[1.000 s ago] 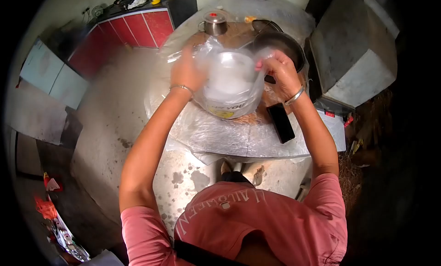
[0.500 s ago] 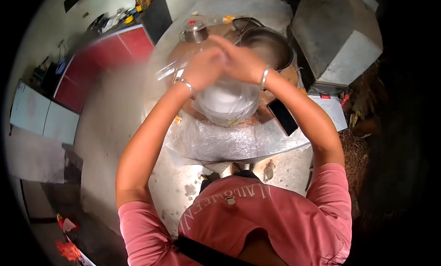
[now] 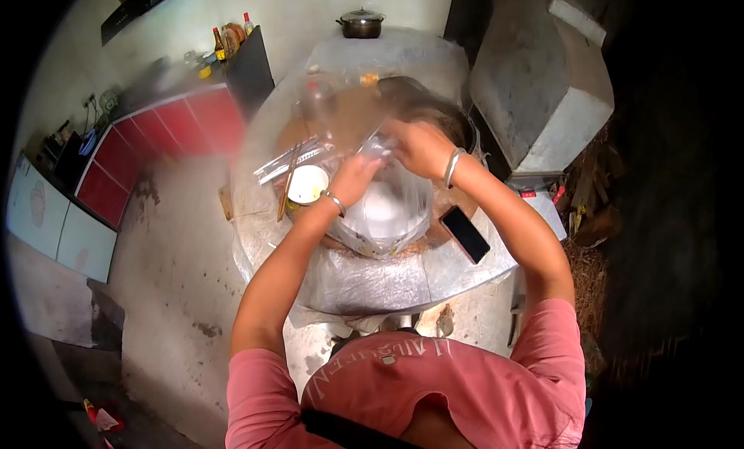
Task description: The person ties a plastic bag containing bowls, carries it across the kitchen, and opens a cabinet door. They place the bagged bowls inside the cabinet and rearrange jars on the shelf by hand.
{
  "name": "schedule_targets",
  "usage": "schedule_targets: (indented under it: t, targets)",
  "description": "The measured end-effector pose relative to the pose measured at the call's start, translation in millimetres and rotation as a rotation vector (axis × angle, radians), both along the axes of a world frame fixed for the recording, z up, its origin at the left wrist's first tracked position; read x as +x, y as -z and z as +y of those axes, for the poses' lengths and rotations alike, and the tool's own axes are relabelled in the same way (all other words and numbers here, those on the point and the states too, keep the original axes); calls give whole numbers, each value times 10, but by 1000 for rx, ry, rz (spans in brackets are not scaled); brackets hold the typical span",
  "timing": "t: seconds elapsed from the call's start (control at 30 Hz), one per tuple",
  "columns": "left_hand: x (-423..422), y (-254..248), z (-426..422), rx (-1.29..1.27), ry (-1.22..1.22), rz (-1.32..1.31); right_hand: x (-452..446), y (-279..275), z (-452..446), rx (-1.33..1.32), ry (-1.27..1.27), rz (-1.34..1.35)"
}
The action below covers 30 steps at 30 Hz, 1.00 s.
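In the middle of the table, a clear plastic bag [image 3: 418, 191] surrounds a round white container or mass [image 3: 381, 205]; which of the two I cannot tell. My left hand [image 3: 358, 176] closes on the bag's gathered top from the left. Opposite it, my right hand [image 3: 421, 148] grips the same bunched plastic, its fingers partly blurred. Just beyond my left wrist is a white bowl [image 3: 308, 187] with some food bits in it. Beside that bowl lie chopsticks [image 3: 288, 187]. A dark-screened phone [image 3: 465, 234] rests near my right forearm.
Plastic sheeting covers the round table [image 3: 364, 282]. A large dark pan [image 3: 446, 112] and a blurred metal mug [image 3: 315, 100] stand beyond my hands. At the far edge is a lidded pot [image 3: 362, 24]. A grey block-like structure [image 3: 535, 84] rises on the right; red cabinets [image 3: 186, 123] line the left.
My hands have moved slightly apart and lower, with plastic stretched between them. The view has shifted, bringing the white bowl, chopsticks and whole lidded pot into sight.
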State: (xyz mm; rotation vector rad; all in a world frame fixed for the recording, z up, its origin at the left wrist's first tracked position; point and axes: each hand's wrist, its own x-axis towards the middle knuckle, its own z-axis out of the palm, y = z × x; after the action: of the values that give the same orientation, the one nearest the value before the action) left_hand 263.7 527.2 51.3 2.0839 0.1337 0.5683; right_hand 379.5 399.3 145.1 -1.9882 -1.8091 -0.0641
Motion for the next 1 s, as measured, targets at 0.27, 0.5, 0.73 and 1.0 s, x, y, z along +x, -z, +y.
schedule_targets:
  t: [0.27, 0.5, 0.73, 1.0]
  targets:
    - [262, 262, 65, -265, -177, 155, -6, -43, 196, -132, -259, -376]
    - [326, 425, 175, -177, -63, 41, 218, 91, 508, -181, -288, 59]
    - [155, 67, 68, -333, 214, 120, 246, 56, 499, -205, -265, 218]
    - [231, 166, -46, -128, 5, 22, 435, 108, 296, -35, -318, 258]
